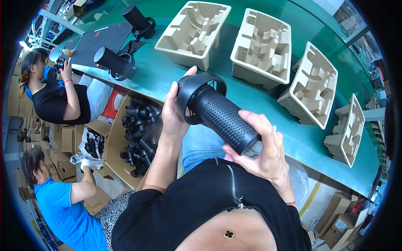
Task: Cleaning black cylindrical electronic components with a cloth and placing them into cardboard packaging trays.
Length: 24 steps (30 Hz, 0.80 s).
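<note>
Between my hands, tilted over the table's near edge, is a black device: a dimpled cylinder [220, 115] with a wide open ring [183, 98] at its upper left end. My left hand [172, 113] is closed round the ring from the left. My right hand [268, 152] grips the cylinder's lower right end, thumb and fingers on either side. Something greyish shows at that end, partly covered by the fingers. Two similar black devices, a nearer one [111, 62] and a farther one [136, 20], lie on the green table [226, 79] at the left.
Several beige moulded pulp trays stand along the table, from a left one [182, 57] to a right one [338, 148]. A cardboard box [114, 144] of black parts sits by my left forearm. Two co-workers, one in black [58, 100], one in blue [63, 209], are on the left.
</note>
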Each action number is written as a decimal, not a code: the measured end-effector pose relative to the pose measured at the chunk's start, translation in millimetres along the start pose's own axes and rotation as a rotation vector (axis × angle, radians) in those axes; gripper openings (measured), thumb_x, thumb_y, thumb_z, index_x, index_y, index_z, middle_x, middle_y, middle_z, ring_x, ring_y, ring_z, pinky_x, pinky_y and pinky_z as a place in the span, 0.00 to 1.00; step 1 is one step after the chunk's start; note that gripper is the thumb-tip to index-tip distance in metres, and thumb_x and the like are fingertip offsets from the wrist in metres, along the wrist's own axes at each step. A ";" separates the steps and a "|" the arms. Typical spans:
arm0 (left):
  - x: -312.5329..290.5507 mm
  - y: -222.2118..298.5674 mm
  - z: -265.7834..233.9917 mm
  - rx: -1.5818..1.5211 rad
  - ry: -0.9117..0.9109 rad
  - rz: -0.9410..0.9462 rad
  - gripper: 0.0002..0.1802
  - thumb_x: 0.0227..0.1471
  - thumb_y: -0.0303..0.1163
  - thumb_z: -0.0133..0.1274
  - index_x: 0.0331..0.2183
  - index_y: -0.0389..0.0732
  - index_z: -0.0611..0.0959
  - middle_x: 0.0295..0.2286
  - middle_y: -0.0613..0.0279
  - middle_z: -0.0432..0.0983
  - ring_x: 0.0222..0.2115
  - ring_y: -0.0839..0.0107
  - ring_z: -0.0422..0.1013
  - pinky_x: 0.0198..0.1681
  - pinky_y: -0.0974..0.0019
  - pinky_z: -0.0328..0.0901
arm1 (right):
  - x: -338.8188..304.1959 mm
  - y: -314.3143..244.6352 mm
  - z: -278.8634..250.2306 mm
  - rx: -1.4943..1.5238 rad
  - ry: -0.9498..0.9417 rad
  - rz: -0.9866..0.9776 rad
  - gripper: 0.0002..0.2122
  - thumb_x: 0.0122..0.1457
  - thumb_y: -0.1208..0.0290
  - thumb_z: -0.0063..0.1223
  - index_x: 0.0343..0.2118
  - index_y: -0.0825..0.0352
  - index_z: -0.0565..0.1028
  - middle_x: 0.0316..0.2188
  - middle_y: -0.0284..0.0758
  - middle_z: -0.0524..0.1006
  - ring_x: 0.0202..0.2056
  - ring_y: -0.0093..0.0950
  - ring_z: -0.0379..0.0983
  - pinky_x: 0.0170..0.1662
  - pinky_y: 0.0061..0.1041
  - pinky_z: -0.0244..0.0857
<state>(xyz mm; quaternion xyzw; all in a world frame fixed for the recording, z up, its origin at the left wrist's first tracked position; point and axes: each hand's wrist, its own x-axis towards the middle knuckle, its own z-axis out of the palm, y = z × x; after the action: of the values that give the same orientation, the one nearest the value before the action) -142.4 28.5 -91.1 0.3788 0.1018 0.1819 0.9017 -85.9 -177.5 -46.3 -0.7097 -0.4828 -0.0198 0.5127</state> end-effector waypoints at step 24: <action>168.5 151.9 -36.5 1.613 0.394 0.981 0.41 0.44 0.47 0.60 0.58 0.47 0.63 0.58 0.45 0.52 0.55 0.46 0.55 0.57 0.52 0.55 | -18.3 14.7 -10.3 0.000 0.157 -0.146 0.33 0.38 0.71 0.72 0.48 0.69 0.64 0.40 0.51 0.72 0.41 0.43 0.73 0.41 0.34 0.68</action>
<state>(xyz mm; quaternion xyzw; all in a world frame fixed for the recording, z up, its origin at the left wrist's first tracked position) -38.3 218.6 -14.7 0.8477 0.1760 0.4740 0.1606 -80.5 -197.5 -61.4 -0.6690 -0.4914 -0.1128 0.5461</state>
